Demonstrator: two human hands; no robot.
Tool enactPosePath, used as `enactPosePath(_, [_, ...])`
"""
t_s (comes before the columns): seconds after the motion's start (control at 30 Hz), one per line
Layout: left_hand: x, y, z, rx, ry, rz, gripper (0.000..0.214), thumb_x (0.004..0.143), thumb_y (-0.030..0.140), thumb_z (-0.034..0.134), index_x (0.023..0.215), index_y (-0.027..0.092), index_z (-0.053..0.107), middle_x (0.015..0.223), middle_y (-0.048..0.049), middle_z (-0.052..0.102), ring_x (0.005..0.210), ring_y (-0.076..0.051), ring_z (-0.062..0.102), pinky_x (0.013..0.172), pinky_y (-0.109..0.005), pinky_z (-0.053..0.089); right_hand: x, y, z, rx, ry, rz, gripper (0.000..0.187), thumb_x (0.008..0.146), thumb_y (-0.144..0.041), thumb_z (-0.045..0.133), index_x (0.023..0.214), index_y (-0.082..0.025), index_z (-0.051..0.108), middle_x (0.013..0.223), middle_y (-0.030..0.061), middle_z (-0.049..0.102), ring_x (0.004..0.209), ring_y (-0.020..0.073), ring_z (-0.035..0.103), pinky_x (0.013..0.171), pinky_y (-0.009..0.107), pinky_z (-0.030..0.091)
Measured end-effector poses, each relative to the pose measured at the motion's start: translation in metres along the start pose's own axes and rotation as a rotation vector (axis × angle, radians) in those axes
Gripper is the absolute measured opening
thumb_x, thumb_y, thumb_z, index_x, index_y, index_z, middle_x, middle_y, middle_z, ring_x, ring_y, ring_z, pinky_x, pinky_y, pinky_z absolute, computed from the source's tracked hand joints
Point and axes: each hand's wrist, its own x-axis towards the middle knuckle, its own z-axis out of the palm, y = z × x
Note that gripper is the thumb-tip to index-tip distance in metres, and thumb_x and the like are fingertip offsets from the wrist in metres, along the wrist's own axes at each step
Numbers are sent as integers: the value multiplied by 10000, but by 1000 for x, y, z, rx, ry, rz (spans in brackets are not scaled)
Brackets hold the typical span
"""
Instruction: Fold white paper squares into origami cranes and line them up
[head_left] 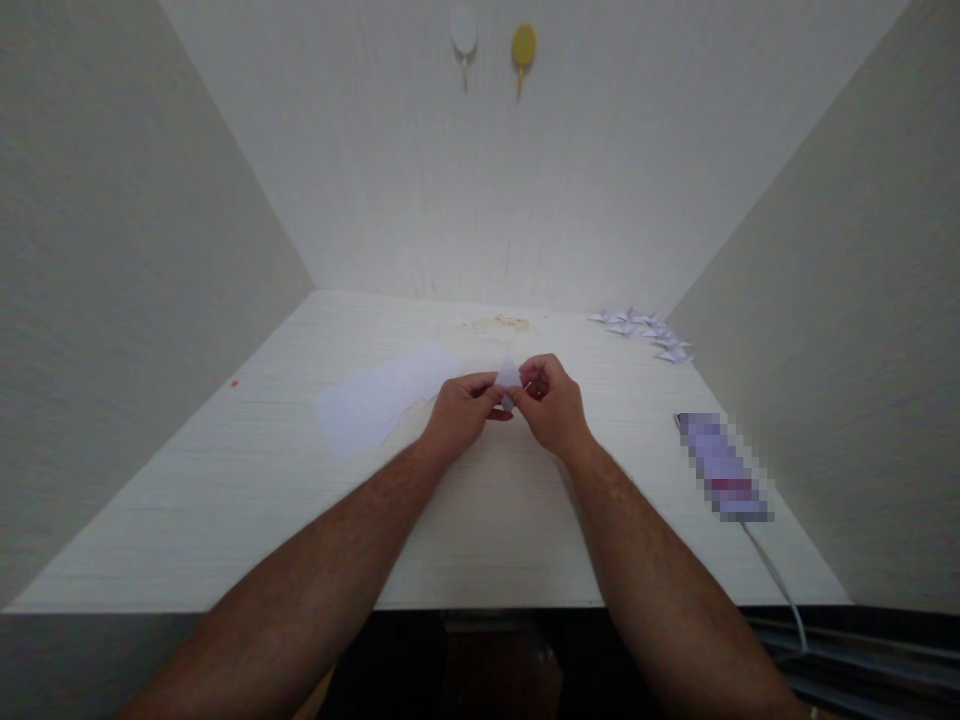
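My left hand [461,410] and my right hand [553,405] meet above the middle of a pale wooden desk [247,500]. Both pinch one small folded piece of white paper [508,376], which pokes up between the fingertips. The fingers of each hand are curled closed on it. Just left of my left hand, flat white paper sheets [375,400] lie on the desk.
A pile of several small folded paper pieces [645,330] lies at the back right corner. A blurred-out flat object [724,465] with a white cable [776,580] lies by the right wall. Walls close the desk on three sides. Two hooks [495,45] hang on the back wall.
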Motion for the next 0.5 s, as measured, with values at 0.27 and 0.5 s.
enactPosePath(0.27, [-4,2,-3,239,62,134,371,769,274,687,1125,179,643,703,2,692,584,-118,640,572,-253,583,1,-1,3,160,-63,116,208,720,-288,700,891,-212,608,661,-54,568,491,82,510,433,215,411])
enactPosePath(0.5, [-3,4,-1,108,22,87,184,714,266,720,827,141,643,648,-6,678,556,-125,638,513,-252,576,2,-2,-7,175,-190,87,168,765,-329,695,765,-207,578,569,-58,555,450,71,467,405,203,344])
